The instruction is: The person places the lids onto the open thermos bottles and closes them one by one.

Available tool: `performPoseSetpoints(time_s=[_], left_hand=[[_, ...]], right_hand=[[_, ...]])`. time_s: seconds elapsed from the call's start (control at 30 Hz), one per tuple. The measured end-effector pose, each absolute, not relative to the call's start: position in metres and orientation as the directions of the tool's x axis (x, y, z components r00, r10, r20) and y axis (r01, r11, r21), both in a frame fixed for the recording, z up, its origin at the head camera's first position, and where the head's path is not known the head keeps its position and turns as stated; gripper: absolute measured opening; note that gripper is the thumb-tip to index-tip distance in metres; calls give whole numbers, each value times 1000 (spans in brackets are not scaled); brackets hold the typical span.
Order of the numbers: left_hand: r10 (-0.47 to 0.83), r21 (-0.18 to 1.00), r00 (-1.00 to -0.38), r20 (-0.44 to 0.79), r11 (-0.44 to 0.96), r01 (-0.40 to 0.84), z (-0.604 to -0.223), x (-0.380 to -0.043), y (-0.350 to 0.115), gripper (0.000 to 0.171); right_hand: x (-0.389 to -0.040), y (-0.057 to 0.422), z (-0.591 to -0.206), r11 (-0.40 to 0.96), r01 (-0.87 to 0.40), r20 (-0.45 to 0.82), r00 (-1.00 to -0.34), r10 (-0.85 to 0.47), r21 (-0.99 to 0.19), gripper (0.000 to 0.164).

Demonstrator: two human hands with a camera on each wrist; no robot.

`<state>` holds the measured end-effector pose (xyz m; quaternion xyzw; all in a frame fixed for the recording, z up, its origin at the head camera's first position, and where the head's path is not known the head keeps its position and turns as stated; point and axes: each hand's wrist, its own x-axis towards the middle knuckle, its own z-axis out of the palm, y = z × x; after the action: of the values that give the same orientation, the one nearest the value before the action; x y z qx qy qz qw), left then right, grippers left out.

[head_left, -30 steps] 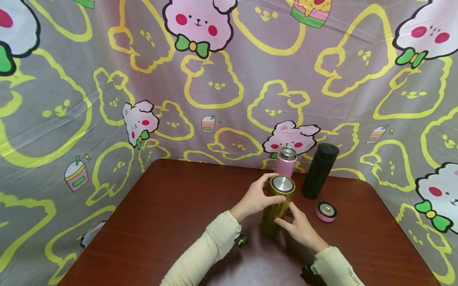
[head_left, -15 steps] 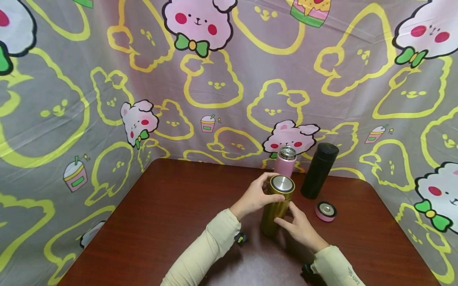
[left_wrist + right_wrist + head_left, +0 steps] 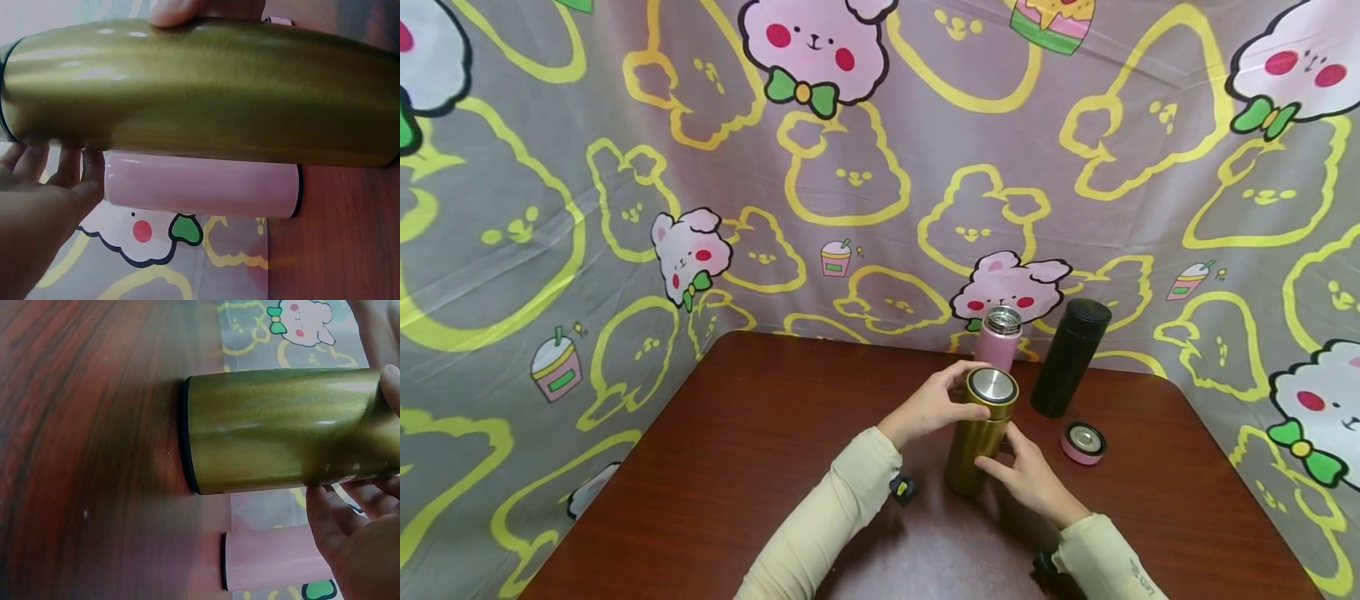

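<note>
A gold thermos flask (image 3: pixel 976 457) stands upright on the table, a silver disc set in the top of its lid (image 3: pixel 993 386). Around that lid my left hand (image 3: pixel 931 408) curls, thumb on the near side and fingers behind. My right hand (image 3: pixel 1032 479) holds the body lower down, from the right. In the right wrist view, the right fingers (image 3: pixel 322 515) lie along one side of the gold body, its dark base rim at the tabletop. The left wrist view has the left hand (image 3: pixel 47 206) at the dark-ringed upper end.
Behind the gold flask stands a lidless pink flask (image 3: pixel 997 348), its metal mouth showing. A black flask (image 3: pixel 1070 358) stands right of it. A pink lid (image 3: pixel 1083 446) lies inner side up nearer the front. Patterned cloth (image 3: pixel 857 175) hangs round the brown table (image 3: pixel 760 433).
My left thumb has shifted slightly left and up along the lid, and the left wrist has moved a little with it. The right hand and the flask body stay in place.
</note>
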<state>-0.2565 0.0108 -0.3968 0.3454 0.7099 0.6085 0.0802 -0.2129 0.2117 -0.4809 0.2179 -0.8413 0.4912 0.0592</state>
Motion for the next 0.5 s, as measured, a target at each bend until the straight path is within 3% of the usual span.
performPoseSetpoints(time_s=[0.2,0.5], left_hand=[[663,932,-693,284,-21,362,-397,-265,8,61],[723,938,-630,284,-75,337,-400,-275,7,81]], right_hand=[[-215,213,-482,422,-434,318,-893,-319,-796,58],[-209,210,-470,435,-430,303,-893,-332,-791,56]])
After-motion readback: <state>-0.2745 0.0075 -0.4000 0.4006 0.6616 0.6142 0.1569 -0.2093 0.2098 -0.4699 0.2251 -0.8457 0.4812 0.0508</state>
